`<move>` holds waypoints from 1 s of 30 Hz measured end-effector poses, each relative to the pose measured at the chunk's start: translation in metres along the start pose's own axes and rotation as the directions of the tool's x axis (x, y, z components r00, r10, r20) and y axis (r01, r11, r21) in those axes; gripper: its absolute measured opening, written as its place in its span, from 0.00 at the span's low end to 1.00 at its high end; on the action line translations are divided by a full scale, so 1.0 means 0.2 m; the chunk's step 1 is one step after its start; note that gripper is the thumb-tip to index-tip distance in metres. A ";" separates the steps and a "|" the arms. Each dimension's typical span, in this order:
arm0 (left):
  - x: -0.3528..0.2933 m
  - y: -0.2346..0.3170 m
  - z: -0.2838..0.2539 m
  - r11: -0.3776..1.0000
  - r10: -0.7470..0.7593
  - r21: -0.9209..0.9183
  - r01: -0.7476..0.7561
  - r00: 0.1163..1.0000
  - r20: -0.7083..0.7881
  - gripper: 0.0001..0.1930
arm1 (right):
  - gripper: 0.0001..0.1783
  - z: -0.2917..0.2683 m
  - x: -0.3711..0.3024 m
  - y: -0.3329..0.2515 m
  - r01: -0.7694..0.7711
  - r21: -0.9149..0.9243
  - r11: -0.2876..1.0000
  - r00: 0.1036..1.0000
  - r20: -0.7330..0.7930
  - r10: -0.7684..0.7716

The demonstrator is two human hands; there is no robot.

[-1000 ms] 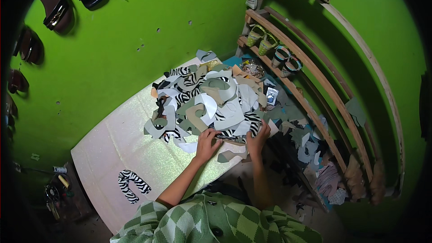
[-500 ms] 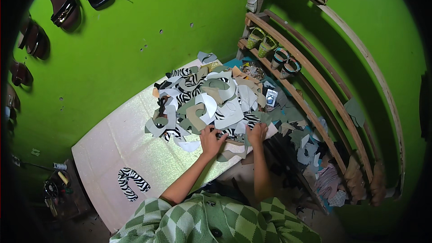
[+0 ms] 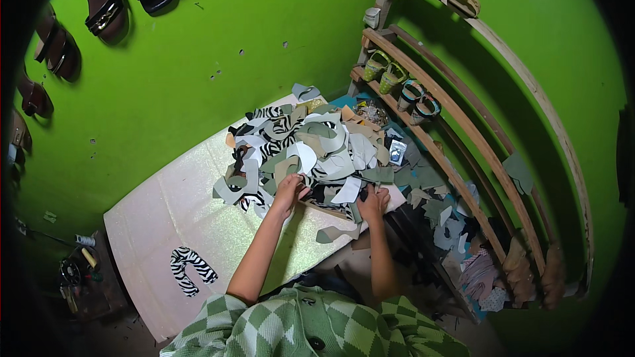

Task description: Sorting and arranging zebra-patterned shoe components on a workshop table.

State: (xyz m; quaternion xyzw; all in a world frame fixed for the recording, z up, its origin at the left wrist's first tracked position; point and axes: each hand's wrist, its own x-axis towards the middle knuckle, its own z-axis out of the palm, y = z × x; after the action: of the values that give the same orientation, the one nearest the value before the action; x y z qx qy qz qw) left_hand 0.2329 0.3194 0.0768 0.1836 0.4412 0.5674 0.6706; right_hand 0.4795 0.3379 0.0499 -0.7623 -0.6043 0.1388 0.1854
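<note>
A heap of cut, curved pieces [image 3: 317, 142] in white, olive, tan and zebra print lies at the table's far right end. My left hand [image 3: 290, 193] is at the heap's near edge with its fingers bent together; whatever is between them is too small to make out. To the right, my right hand [image 3: 374, 203] has its fingers curled in at a dark bit whose kind I cannot tell. Between my hands lie a white piece [image 3: 347, 190] and dark zebra-print scraps above a tan edge. An olive-grey piece [image 3: 336, 233] lies nearer me.
A zebra-print U-shaped piece [image 3: 192, 271] lies on the pale glittery table [image 3: 152, 225]. Wooden racks [image 3: 456, 79] with small shoes [image 3: 391, 78] stand right. Scraps [image 3: 433, 205] spread beyond the table's right end. Sandals [image 3: 106, 13] hang on the green wall. Lower left are thread spools [image 3: 84, 240].
My left hand has moved left and a little away from me, apart from the right. Dark and zebra-print scraps now show between my hands, and a white piece lies near my right fingers.
</note>
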 end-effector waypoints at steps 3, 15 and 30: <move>-0.08 0.06 0.00 0.997 -0.016 0.070 0.016 1.000 0.003 0.04 | 0.24 -0.02 -0.02 -0.02 0.065 -0.093 0.994 0.996 0.065 -0.059; -0.28 0.12 -0.17 0.992 0.081 -0.109 -0.056 0.968 0.238 0.05 | 0.15 -0.08 -0.14 -0.18 0.200 0.223 0.954 0.962 0.138 -0.234; -0.65 0.22 -0.62 0.979 0.120 -0.191 -0.073 0.962 0.246 0.35 | 0.33 0.01 -0.52 -0.59 -0.207 0.960 0.188 0.731 0.280 -0.622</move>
State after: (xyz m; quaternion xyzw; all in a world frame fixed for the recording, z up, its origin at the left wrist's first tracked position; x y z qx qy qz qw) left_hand 0.1115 0.1803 0.0911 0.2153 0.2881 0.6085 0.7073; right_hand 0.3525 0.2606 0.0991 -0.2774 -0.5095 0.6983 0.4192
